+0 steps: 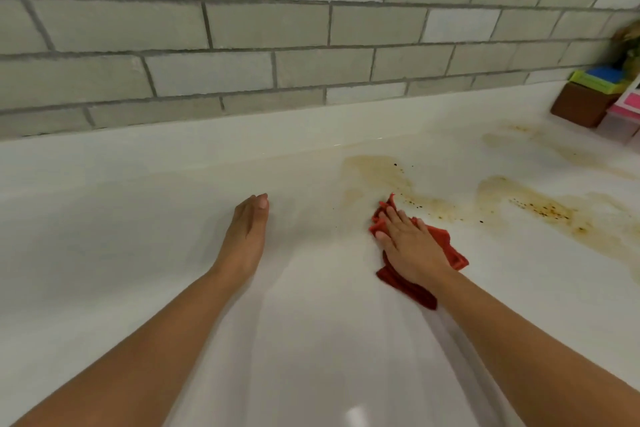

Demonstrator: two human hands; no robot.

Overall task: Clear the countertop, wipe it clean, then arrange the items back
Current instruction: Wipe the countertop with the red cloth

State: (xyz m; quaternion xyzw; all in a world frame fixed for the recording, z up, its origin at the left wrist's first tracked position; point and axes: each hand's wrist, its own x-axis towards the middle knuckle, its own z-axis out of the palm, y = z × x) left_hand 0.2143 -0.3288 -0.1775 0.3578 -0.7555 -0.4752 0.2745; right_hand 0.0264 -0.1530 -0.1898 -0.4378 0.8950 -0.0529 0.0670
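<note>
Head view: two bare forearms reach out over a glossy white desk (138,218). Right hand (412,246) lies palm down on a crumpled red cloth (453,253), its fingers (398,218) straight and slightly spread, pressing the cloth flat against the desk rather than pinching it. Cloth edges stick out past the fingertips, to the right of the hand and back under the wrist. Left hand (247,236) rests on its edge on bare desk, well apart from the cloth, fingers straight and pressed together, holding nothing.

Just beyond the cloth and to its right, brownish-yellow stains (374,170) smear the surface, dotted with dark specks; the cloth's front tip touches the nearest stain. More stains (540,204) stretch toward the right edge. Desk on the left side looks clean and shiny.

At the far right, against the wall, stands a brown block (581,104) topped by yellow-green and blue sponges (599,78), just beside a pink and white container (627,111) cut off by the frame. Something blurred and brownish above them cannot be made out. No writing or label can be read anywhere. Grey brick tiles (277,28) form the wall behind.
</note>
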